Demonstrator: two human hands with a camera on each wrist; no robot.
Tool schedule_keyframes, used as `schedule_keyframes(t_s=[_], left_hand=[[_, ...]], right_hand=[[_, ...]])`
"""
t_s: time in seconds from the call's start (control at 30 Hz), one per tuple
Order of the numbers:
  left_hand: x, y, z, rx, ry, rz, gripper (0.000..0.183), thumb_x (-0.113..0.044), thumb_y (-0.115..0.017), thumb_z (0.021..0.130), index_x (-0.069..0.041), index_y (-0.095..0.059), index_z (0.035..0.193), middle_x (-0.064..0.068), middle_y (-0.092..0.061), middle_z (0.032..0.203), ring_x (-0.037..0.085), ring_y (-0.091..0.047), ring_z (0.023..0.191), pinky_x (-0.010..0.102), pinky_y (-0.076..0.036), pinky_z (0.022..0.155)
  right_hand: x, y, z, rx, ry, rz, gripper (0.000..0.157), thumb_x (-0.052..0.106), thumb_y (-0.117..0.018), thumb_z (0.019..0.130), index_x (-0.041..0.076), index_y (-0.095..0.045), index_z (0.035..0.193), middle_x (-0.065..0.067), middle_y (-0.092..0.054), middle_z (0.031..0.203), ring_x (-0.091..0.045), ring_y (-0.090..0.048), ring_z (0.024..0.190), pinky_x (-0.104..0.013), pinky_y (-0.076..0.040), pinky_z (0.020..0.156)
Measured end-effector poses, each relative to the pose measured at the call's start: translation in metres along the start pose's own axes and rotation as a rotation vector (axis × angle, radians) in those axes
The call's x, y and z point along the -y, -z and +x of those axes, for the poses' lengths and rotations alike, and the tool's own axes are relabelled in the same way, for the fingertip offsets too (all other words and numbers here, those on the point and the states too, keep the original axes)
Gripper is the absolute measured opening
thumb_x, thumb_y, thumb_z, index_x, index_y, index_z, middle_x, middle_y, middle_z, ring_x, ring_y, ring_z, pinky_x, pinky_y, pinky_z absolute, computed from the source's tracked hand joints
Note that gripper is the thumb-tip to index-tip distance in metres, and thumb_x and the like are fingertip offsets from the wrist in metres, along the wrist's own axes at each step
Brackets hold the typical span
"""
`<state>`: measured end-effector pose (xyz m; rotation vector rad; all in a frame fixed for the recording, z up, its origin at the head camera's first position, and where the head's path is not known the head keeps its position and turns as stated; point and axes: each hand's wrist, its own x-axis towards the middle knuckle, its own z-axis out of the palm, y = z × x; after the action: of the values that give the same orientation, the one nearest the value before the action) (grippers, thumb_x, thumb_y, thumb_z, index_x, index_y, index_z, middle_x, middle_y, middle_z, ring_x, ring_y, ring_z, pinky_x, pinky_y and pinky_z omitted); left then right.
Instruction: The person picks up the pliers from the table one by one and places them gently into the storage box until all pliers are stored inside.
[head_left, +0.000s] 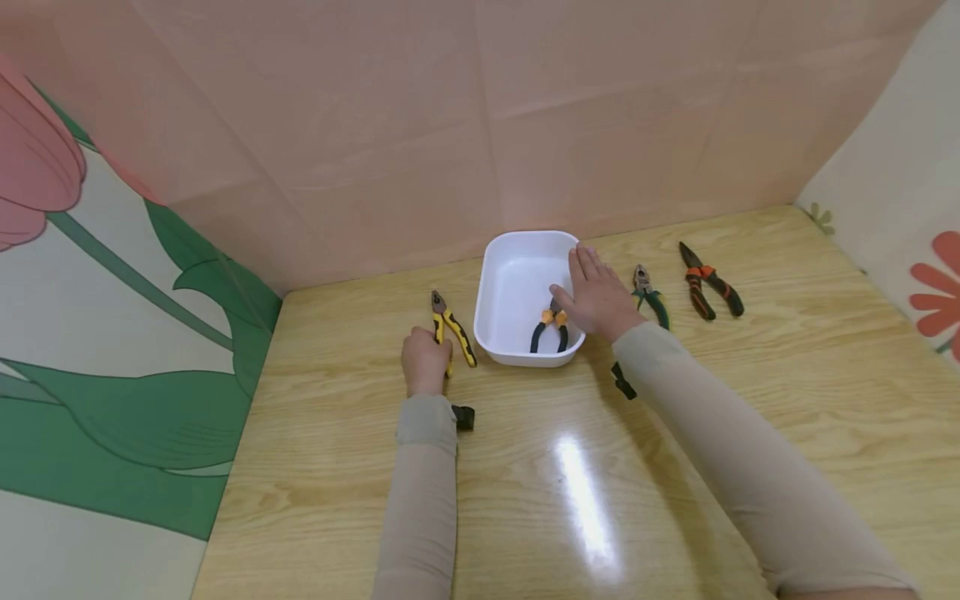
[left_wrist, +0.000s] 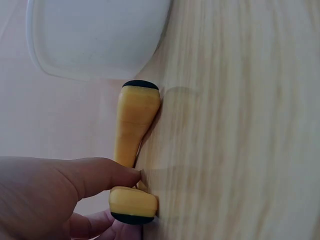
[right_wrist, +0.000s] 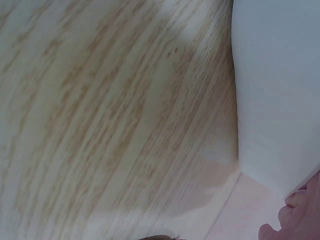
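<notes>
Yellow-and-black pliers (head_left: 458,332) lie on the table left of the white tub, jaws toward the back wall and handles apart. My left hand (head_left: 426,360) pinches their left handle (left_wrist: 134,201) between thumb and fingers; the other handle (left_wrist: 137,117) is free beside the tub. My right hand (head_left: 598,298) rests at the right rim of the white tub (head_left: 501,287), fingers straight, thumb spread over the inside. In the right wrist view its fingertips (right_wrist: 292,215) show past the tub's wall (right_wrist: 275,90). Inside the tub lie pliers with orange-and-black handles (head_left: 553,321), their jaws partly behind the thumb.
Right of the tub lie green-handled pliers (head_left: 651,300), partly behind my right forearm, and red-and-black pliers (head_left: 711,283) farther right. A pink wall covering (head_left: 375,167) rises at the table's back edge. The wood-grain table (head_left: 322,433) extends toward me.
</notes>
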<state>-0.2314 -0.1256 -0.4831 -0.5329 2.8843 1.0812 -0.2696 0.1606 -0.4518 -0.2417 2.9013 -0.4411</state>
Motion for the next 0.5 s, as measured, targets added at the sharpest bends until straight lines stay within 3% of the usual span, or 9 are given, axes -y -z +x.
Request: schedule_keyframes(t_s=[0.5], left_hand=[[0.004, 0.0015, 0.0011, -0.007, 0.007, 0.03, 0.022, -0.018, -0.068, 0.094, 0.0, -0.064, 0.106, 0.015, -0.062, 0.098, 0.031, -0.06, 0.087, 0.043, -0.053, 0.078]], right_hand=[[0.0035, -0.0019, -0.0001, -0.013, -0.002, -0.008, 0.086, 0.059, -0.021, 0.106, 0.0, 0.012, 0.159, -0.018, 0.017, 0.167, -0.034, 0.014, 0.154, -0.053, 0.001, 0.125]])
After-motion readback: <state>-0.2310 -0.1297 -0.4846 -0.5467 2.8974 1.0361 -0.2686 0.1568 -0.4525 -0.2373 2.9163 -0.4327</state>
